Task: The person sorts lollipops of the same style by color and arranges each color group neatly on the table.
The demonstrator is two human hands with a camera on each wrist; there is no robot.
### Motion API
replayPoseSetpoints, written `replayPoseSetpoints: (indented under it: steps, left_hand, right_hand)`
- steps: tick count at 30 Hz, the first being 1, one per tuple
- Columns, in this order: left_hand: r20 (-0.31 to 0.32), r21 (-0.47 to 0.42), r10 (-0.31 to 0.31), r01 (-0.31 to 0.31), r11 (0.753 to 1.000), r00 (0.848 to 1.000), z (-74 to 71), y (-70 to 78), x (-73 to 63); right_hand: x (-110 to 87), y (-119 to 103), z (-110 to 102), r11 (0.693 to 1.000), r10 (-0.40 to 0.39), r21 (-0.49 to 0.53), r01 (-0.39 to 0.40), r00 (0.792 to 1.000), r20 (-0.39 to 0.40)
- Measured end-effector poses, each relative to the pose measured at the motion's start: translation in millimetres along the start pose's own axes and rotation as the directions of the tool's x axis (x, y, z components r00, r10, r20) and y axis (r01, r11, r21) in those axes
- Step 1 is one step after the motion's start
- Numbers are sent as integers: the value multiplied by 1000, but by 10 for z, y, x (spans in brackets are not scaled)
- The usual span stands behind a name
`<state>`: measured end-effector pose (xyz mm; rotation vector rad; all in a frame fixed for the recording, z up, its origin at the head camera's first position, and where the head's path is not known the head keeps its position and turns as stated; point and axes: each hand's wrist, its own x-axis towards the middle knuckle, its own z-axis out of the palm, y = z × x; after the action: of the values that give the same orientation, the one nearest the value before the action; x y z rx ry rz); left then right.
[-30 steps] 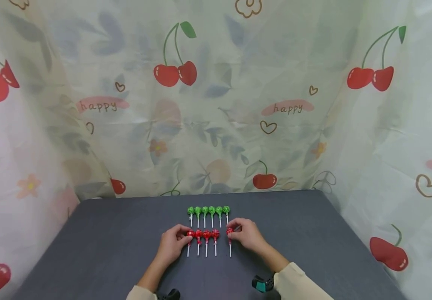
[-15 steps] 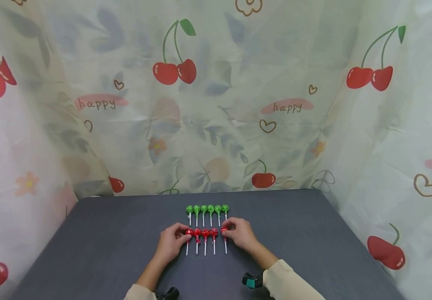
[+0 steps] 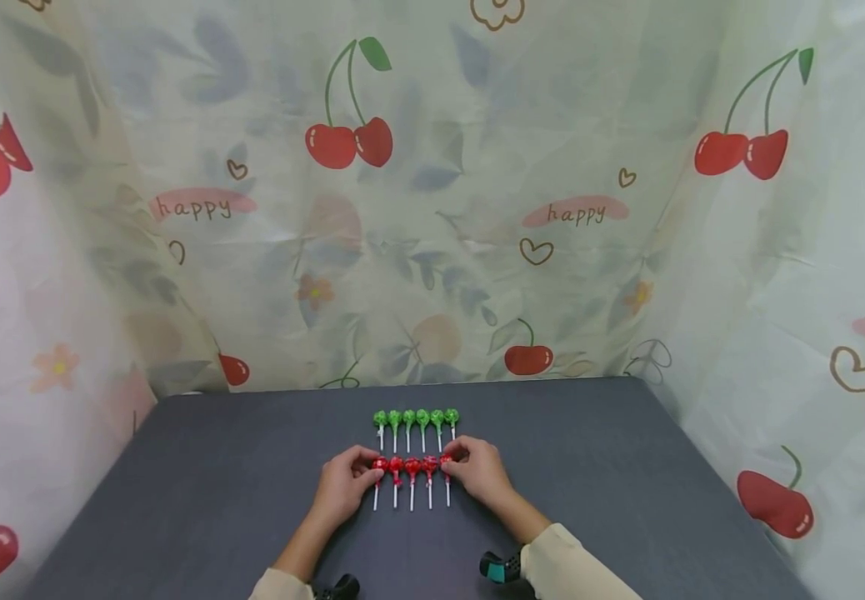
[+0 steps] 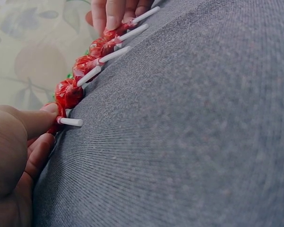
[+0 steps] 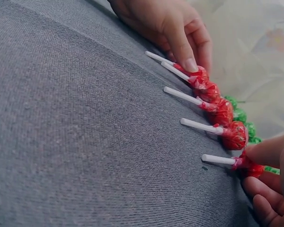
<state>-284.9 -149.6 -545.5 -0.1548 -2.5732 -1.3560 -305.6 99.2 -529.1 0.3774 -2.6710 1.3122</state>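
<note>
Several red-wrapped lollipops (image 3: 412, 468) lie side by side in a row on the dark grey table, their white sticks toward me. At the row's left end my left hand (image 3: 342, 485) pinches the outermost lollipop (image 4: 71, 122) by its wrapped head between thumb and fingers. My right hand (image 3: 485, 473) grips the lollipop at the right end (image 5: 253, 169) the same way, its head partly covered by the thumb and fingers. In the right wrist view that lollipop sits close beside its red neighbor (image 5: 235, 136).
Behind the red row, a matching line of green lollipops (image 3: 409, 418) lies with sticks toward me. The grey cloth-covered table (image 3: 627, 500) reaches to a cherry-printed curtain (image 3: 432, 208) at the back and both sides. A black band (image 3: 502, 568) sits at my right wrist.
My right hand has slid its red lollipop leftward, narrowing the gap to the rest of the row. The left hand has stayed on the left-end lollipop.
</note>
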Motion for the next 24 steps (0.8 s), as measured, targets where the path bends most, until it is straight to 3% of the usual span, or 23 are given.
replayPoseSetpoints:
  steps: [24]
  left_hand:
    - [-12, -11, -11, 11, 1000, 1000, 13, -2, -5]
  right_hand:
    - [3, 6, 11, 1000, 9, 9, -9, 1000, 11]
